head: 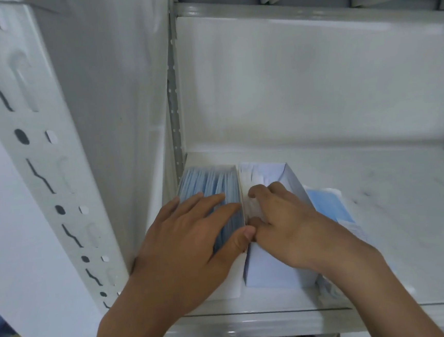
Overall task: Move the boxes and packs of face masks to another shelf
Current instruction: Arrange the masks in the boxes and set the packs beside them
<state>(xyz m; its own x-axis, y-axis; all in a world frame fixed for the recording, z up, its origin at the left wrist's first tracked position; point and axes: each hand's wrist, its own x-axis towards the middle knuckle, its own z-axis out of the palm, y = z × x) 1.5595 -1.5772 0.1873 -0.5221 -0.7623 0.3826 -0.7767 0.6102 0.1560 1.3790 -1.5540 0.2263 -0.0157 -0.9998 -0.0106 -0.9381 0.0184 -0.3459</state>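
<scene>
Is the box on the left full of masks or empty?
Full. The open white cardboard box is packed edge to edge with upright blue masks, under the left hand.

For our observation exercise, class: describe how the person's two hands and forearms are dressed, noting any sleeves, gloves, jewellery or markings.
Both the left hand and the right hand are bare: no gloves, no rings show on the visible fingers. No watch or band shows at either wrist. Both forearms are uncovered down to the picture's bottom edge, so no sleeve is in view. No markings can be made out.

Two mask boxes side by side in shelf (380, 208) left corner: open box (206, 185) left, closed box (277, 265) right; mask pack (328, 204) right of those.
</scene>
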